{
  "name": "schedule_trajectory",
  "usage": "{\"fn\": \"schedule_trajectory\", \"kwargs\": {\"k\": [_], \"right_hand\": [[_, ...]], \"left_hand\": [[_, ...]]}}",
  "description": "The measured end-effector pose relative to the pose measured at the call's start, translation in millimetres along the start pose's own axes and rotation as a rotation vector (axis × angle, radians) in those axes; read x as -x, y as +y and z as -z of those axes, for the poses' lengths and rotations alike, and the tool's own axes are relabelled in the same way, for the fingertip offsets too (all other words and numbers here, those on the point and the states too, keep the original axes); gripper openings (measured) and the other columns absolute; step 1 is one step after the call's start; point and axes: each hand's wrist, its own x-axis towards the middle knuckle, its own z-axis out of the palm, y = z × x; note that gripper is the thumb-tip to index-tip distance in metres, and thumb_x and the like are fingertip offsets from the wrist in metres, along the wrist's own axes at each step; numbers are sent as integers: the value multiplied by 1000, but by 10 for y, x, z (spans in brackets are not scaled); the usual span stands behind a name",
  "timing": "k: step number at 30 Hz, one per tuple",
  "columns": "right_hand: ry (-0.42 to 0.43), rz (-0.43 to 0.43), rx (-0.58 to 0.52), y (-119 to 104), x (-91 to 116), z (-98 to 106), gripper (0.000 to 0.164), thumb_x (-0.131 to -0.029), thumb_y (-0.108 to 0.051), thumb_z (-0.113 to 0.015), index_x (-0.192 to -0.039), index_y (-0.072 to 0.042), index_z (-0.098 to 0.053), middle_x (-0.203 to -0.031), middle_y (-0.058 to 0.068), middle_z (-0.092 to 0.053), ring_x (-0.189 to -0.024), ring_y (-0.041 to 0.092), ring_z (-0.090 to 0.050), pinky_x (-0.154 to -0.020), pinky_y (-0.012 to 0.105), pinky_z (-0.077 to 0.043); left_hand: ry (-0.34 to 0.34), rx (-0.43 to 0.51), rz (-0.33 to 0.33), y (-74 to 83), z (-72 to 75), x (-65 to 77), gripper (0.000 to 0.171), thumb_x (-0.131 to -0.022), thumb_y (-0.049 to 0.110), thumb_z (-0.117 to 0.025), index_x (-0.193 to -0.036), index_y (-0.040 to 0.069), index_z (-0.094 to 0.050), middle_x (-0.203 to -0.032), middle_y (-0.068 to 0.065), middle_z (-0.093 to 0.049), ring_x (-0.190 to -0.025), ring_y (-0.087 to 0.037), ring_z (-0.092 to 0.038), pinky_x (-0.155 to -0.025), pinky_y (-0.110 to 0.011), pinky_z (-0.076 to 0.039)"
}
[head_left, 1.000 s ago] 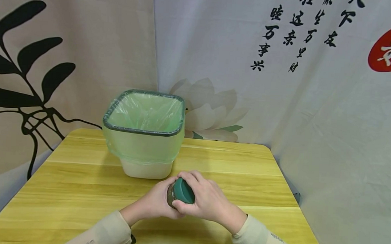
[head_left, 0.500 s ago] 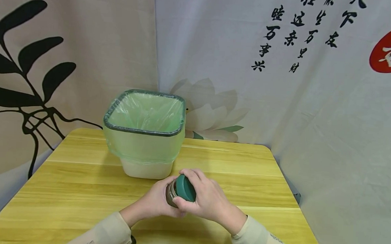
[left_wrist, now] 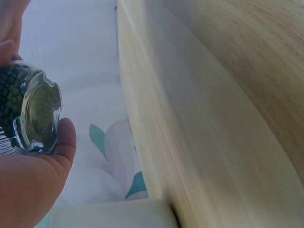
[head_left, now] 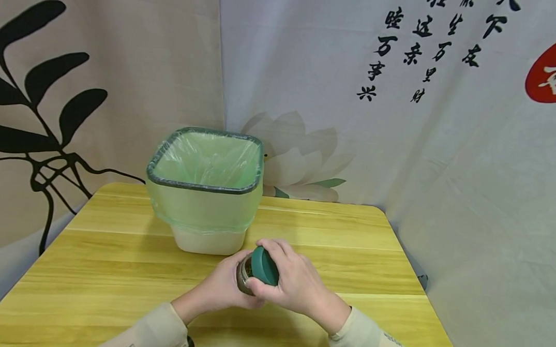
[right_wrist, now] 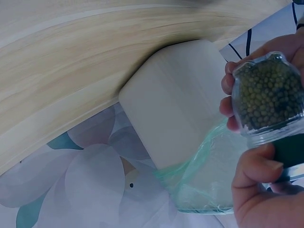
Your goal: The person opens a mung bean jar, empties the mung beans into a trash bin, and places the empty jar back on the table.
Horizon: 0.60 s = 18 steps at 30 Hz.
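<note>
In the head view, both hands meet over the table around a small clear jar (head_left: 243,279) with a dark green lid (head_left: 265,266). My left hand (head_left: 221,285) is wrapped around the jar's body, while the fingers and thumb of my right hand (head_left: 296,279) grip the lid. The right wrist view shows small green beans (right_wrist: 267,95) filling the glass, with the ridged neck beside the lid (right_wrist: 290,151). From the left wrist view, the jar's glass base (left_wrist: 42,114) faces the camera. The jar is tilted, its lid end toward the right.
A bin (head_left: 207,241) lined with a pale green bag (head_left: 202,206) stands on the wooden table (head_left: 92,269), just beyond the hands and to the left. Printed fabric (head_left: 310,66) hangs behind the table and along its right side.
The lid has shifted slightly to the right along with my right hand, and more of the jar's glass shows beside it. The bin has stayed in place.
</note>
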Motion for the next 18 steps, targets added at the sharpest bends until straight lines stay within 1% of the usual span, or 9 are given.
{"fn": "schedule_trajectory", "kwargs": {"k": [4, 9, 18], "right_hand": [[6, -11, -16, -8, -1, 4, 62, -102, -63, -60, -144, -18, -56, -131, 6, -66, -81, 12, -67, -64, 17, -55], [6, -25, -33, -15, -3, 13, 61, -101, -62, -61, -145, -20, -55, -131, 6, -66, -80, 11, -66, -64, 17, -54], [33, -18, -58, -11, 3, 21, 64, -102, -66, -56, -146, -19, -54, -131, 7, -66, -79, 10, -65, -63, 15, -53]], "left_hand": [[9, -14, -2, -12, -12, -1, 83, -74, 30, -98, -144, 16, -55, -130, -4, -69, -113, -16, -68, -96, -28, -58], [15, -19, 10, -13, -17, -2, 84, -74, 31, -98, -145, 17, -55, -131, -3, -69, -114, -16, -68, -97, -28, -57], [6, -6, 11, -26, -17, 3, 87, -75, 30, -97, -148, 16, -52, -136, -4, -67, -118, -19, -67, -98, -28, -57]]}}
